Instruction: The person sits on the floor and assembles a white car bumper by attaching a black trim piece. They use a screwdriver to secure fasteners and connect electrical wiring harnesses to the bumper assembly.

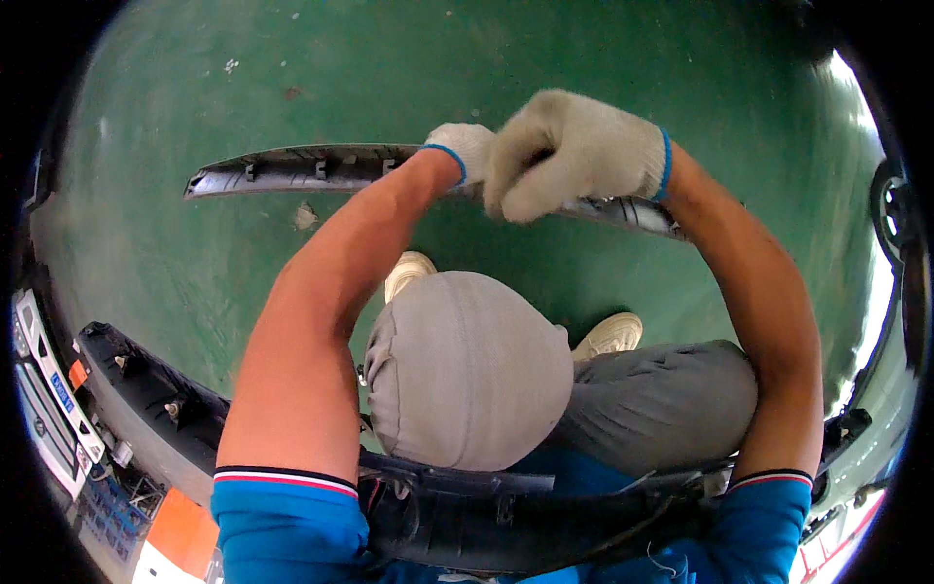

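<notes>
A long, slightly curved trim strip (284,173), grey with black clips along its inner side, spans the view in front of me. My left hand (465,148), in a pale knit glove with a blue cuff, is at the strip's middle; its fingers are hidden behind the other hand. My right hand (582,156), gloved the same way, crosses in front of the strip with thumb and fingers curled together. Whatever those fingers hold is hidden. The strip's right end (642,214) shows beneath the right wrist.
A large black curved part (467,521), like a bumper, lies across my lap, with its left end (156,384) sticking out. My shoes (611,335) stand on the green floor (321,78). An orange and white object (180,535) is at lower left.
</notes>
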`<state>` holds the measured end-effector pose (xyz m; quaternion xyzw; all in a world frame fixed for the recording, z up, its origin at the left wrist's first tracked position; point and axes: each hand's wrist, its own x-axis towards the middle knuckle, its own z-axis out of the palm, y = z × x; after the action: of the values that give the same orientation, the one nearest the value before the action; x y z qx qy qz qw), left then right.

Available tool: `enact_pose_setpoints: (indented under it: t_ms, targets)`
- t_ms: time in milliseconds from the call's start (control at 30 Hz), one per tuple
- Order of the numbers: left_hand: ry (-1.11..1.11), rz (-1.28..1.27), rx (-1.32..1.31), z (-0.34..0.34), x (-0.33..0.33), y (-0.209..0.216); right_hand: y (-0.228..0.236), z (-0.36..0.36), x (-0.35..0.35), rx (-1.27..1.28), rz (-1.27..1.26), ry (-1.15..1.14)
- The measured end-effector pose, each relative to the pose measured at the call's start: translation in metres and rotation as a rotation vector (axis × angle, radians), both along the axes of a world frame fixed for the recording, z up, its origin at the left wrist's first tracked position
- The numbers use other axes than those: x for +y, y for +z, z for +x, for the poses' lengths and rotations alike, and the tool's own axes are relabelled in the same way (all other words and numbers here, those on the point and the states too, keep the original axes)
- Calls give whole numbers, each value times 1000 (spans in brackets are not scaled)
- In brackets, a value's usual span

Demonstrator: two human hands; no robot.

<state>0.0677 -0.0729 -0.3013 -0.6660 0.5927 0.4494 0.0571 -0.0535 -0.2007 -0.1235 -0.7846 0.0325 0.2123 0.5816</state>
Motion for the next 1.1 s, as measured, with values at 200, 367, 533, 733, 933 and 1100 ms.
enact_pose_setpoints:
  t_ms: [200,367,533,733,933,1100]
  targets:
    - [126,-119,-47,1,19,-32,30,2,29,-37,-1009,66]
    - [64,-77,-98,1,11,-20,26,0,31,-97,-1030,241]
    - [50,-121,-27,5,16,-21,16,-19,23,-534,-718,213]
    - [7,-64,-73,4,7,-12,36,2,29,248,-1045,-30]
    - [53,51,-48,1,8,2,25,-33,24,-437,-755,401]
    - [11,-48,-139,1,14,-32,23,-32,27,12,-1119,178]
